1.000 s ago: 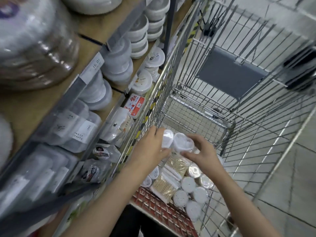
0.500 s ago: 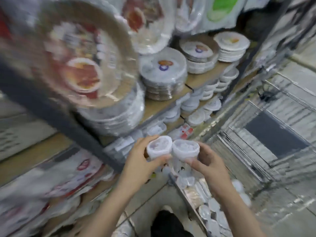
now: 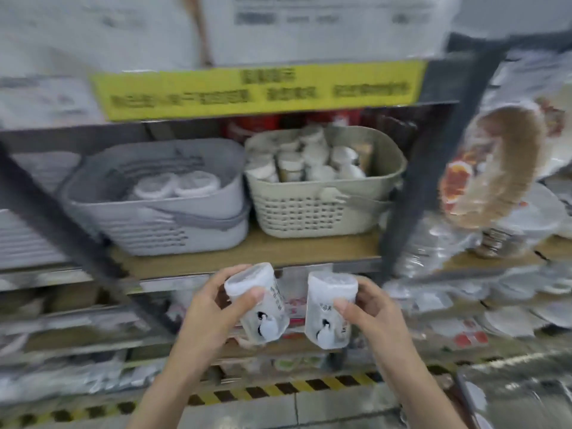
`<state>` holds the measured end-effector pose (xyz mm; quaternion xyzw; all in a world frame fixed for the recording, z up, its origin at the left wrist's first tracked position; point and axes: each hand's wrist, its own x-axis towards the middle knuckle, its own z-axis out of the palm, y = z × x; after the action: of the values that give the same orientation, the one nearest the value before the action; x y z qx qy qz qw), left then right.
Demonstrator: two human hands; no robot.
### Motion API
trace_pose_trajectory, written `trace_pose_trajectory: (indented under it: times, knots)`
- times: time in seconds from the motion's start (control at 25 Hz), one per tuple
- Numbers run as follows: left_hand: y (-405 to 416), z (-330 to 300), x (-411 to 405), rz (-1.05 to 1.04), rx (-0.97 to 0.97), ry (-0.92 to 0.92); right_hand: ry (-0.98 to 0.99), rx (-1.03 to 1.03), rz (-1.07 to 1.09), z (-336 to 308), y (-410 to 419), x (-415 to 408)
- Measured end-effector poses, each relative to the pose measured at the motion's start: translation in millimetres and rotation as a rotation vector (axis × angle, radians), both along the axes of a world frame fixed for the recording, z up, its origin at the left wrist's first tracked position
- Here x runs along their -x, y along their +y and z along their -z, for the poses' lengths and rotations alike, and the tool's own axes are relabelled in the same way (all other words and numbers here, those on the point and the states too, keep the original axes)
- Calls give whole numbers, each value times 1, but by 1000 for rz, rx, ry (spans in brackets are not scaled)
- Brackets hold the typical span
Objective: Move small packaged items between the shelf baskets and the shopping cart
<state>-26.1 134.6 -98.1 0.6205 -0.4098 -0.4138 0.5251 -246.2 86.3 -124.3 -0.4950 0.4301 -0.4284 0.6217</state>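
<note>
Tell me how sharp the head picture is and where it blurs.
Head view: motion blur smears the edges, and the yellow sign cannot be read; the left hand and right hand with their two clear tubs are sharpest; the grey basket and beige basket are soft.

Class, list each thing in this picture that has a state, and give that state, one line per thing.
Left hand: grips the left container.
Right hand: grips the right container.
Left container: lidded, tilted, held below the shelf.
Right container: lidded, nearly upright, held.
Grey basket: holds two white packs.
Beige basket: heaped with containers.
</note>
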Motion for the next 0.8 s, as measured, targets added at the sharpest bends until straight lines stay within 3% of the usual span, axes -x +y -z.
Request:
trace_pose_trajectory:
  times: [0.32,0.6,0.8]
  knots:
    - [29,-60,-136,-183,235,-122,-28,128,-104,-58,0,-137]
    - [-32,-102,-166,-277,338,101,-220,172,17,-115,-60,-176]
    - [-70,-110,-174,-347,385,135,-231,269,27,-123,-91,-203]
